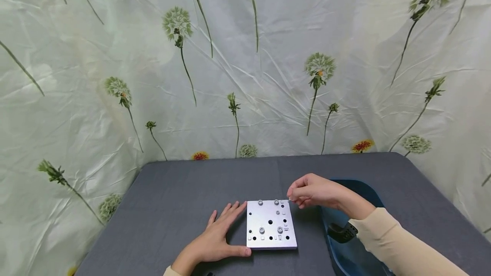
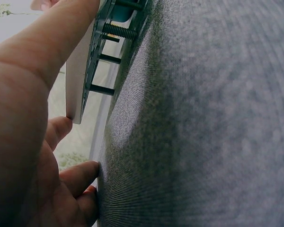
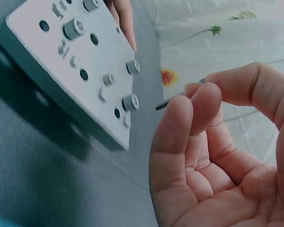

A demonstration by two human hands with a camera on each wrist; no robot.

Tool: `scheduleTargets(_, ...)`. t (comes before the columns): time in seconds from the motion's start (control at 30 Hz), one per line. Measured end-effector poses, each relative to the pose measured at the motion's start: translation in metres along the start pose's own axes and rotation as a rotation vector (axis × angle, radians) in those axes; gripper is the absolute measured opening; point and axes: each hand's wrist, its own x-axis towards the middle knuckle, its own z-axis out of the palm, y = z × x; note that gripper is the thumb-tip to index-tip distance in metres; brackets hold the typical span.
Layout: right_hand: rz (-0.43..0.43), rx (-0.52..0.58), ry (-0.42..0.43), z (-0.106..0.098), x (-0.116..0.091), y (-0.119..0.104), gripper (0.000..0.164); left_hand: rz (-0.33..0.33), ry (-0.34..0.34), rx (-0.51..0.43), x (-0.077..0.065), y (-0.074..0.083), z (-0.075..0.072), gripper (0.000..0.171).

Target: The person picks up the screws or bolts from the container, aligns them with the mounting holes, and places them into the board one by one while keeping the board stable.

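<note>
A square silver metal plate (image 1: 264, 214) with round holes lies before me, several socket head screws (image 3: 131, 102) standing up from its face. In the left wrist view, threaded shanks (image 2: 119, 31) stick out below the plate, which sits raised over the cloth. My left hand (image 1: 218, 237) is spread along its left side, thumb at the front left corner and index finger at the back left corner. Beyond the back right corner, my right hand (image 1: 314, 191) pinches a small, thin screw (image 3: 168, 103) between thumb and fingertips; its threaded end shows, pointing toward the plate.
A deep blue bin (image 1: 356, 259) stands right of the plate, under my right forearm. Dark grey cloth (image 1: 192, 195) covers the table. A pale curtain (image 1: 230, 54) printed with dandelions hangs behind the table's back edge. A black band (image 1: 342, 232) is at my right wrist.
</note>
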Motion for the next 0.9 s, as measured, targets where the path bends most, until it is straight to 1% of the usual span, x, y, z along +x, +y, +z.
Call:
scheduleTargets(0.37, 0.016, 0.039, -0.055, 0.023, 0.017, -0.008, 0.023, -0.012, 0.002, -0.007, -0.001, 0.006, -0.002, 0.113)
scheduleTargets(0.53, 0.03, 0.082, -0.064, 0.028, 0.022, -0.008, 0.024, -0.013, 0.002, 0.003, -0.001, 0.005, -0.001, 0.113)
scheduleTargets(0.7, 0.045, 0.126, -0.071, 0.03, 0.026, -0.007, 0.025, -0.001, 0.008, 0.003, -0.002, 0.005, -0.001, 0.113)
scheduleTargets(0.9, 0.051, 0.158, -0.09, 0.035, 0.032, -0.009, 0.025, 0.004, 0.009, 0.006, -0.002, 0.004, -0.001, 0.114)
